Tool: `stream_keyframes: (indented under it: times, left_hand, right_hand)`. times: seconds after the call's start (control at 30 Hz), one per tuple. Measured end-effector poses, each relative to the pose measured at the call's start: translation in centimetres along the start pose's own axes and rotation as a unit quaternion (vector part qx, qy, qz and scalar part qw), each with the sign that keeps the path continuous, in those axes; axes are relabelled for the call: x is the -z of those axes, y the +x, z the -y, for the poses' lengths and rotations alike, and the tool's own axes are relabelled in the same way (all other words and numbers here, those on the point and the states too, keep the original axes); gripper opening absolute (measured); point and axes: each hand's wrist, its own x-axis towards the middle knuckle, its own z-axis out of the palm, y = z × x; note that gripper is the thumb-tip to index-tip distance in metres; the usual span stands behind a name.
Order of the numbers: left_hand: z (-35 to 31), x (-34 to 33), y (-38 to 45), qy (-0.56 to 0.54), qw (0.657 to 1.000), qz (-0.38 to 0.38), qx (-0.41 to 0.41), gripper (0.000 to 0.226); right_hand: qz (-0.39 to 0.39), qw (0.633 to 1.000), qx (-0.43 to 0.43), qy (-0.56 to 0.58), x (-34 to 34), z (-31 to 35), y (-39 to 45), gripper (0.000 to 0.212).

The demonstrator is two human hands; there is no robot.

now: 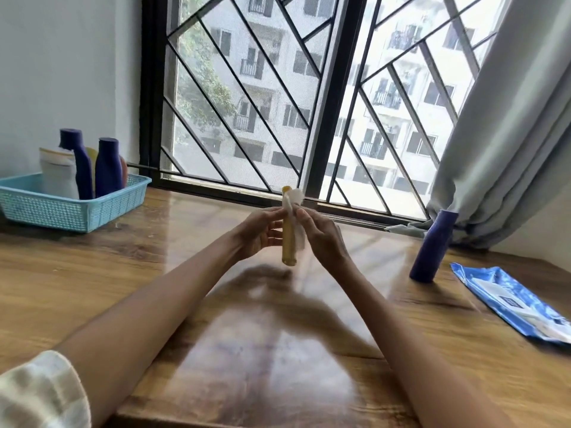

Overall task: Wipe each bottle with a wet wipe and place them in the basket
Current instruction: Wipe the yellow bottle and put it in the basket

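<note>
Above the desk (185, 273), the left hand (259, 234) grips an upright yellow bottle (289, 239) while the right hand (323, 239), at its 3 o'clock, pinches a wet wipe (296, 211) against it.

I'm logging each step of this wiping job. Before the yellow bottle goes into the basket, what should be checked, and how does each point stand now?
1. Yellow bottle held by the left hand: ok.
2. Wet wipe against the bottle under the right hand: ok.
3. Whole bottle wiped: cannot tell.
4. Free room in the basket: ok, right part open.
5. Blue bottle on the table not yet wiped: not ok.
</note>
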Motion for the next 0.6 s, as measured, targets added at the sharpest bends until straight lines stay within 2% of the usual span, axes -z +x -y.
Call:
stream_keyframes:
  times: [0.17,0.3,0.47,0.6]
  left_hand:
    - [0.0,-1.7,0.2,0.019,0.999,0.043,0.004,0.019]
    - [-0.3,-1.0,0.2,0.010,1.000,0.018,-0.009,0.022]
    - [-1.0,0.1,0.1,-0.045,0.998,-0.019,-0.027,0.025]
    - [-0.4,-1.0,0.0,0.004,0.999,0.034,-0.002,0.021]
  right_hand:
    - [-0.011,1.000,0.004,0.009,0.7,-0.9,0.2,0.044]
    - [0.001,0.997,0.066,-0.028,0.6,-1.2,-0.1,0.045]
    - [-0.002,1.000,0.003,-0.004,0.1,-2.1,0.0,0.030]
    - [0.017,0.997,-0.048,0.052,0.7,-2.3,0.0,0.037]
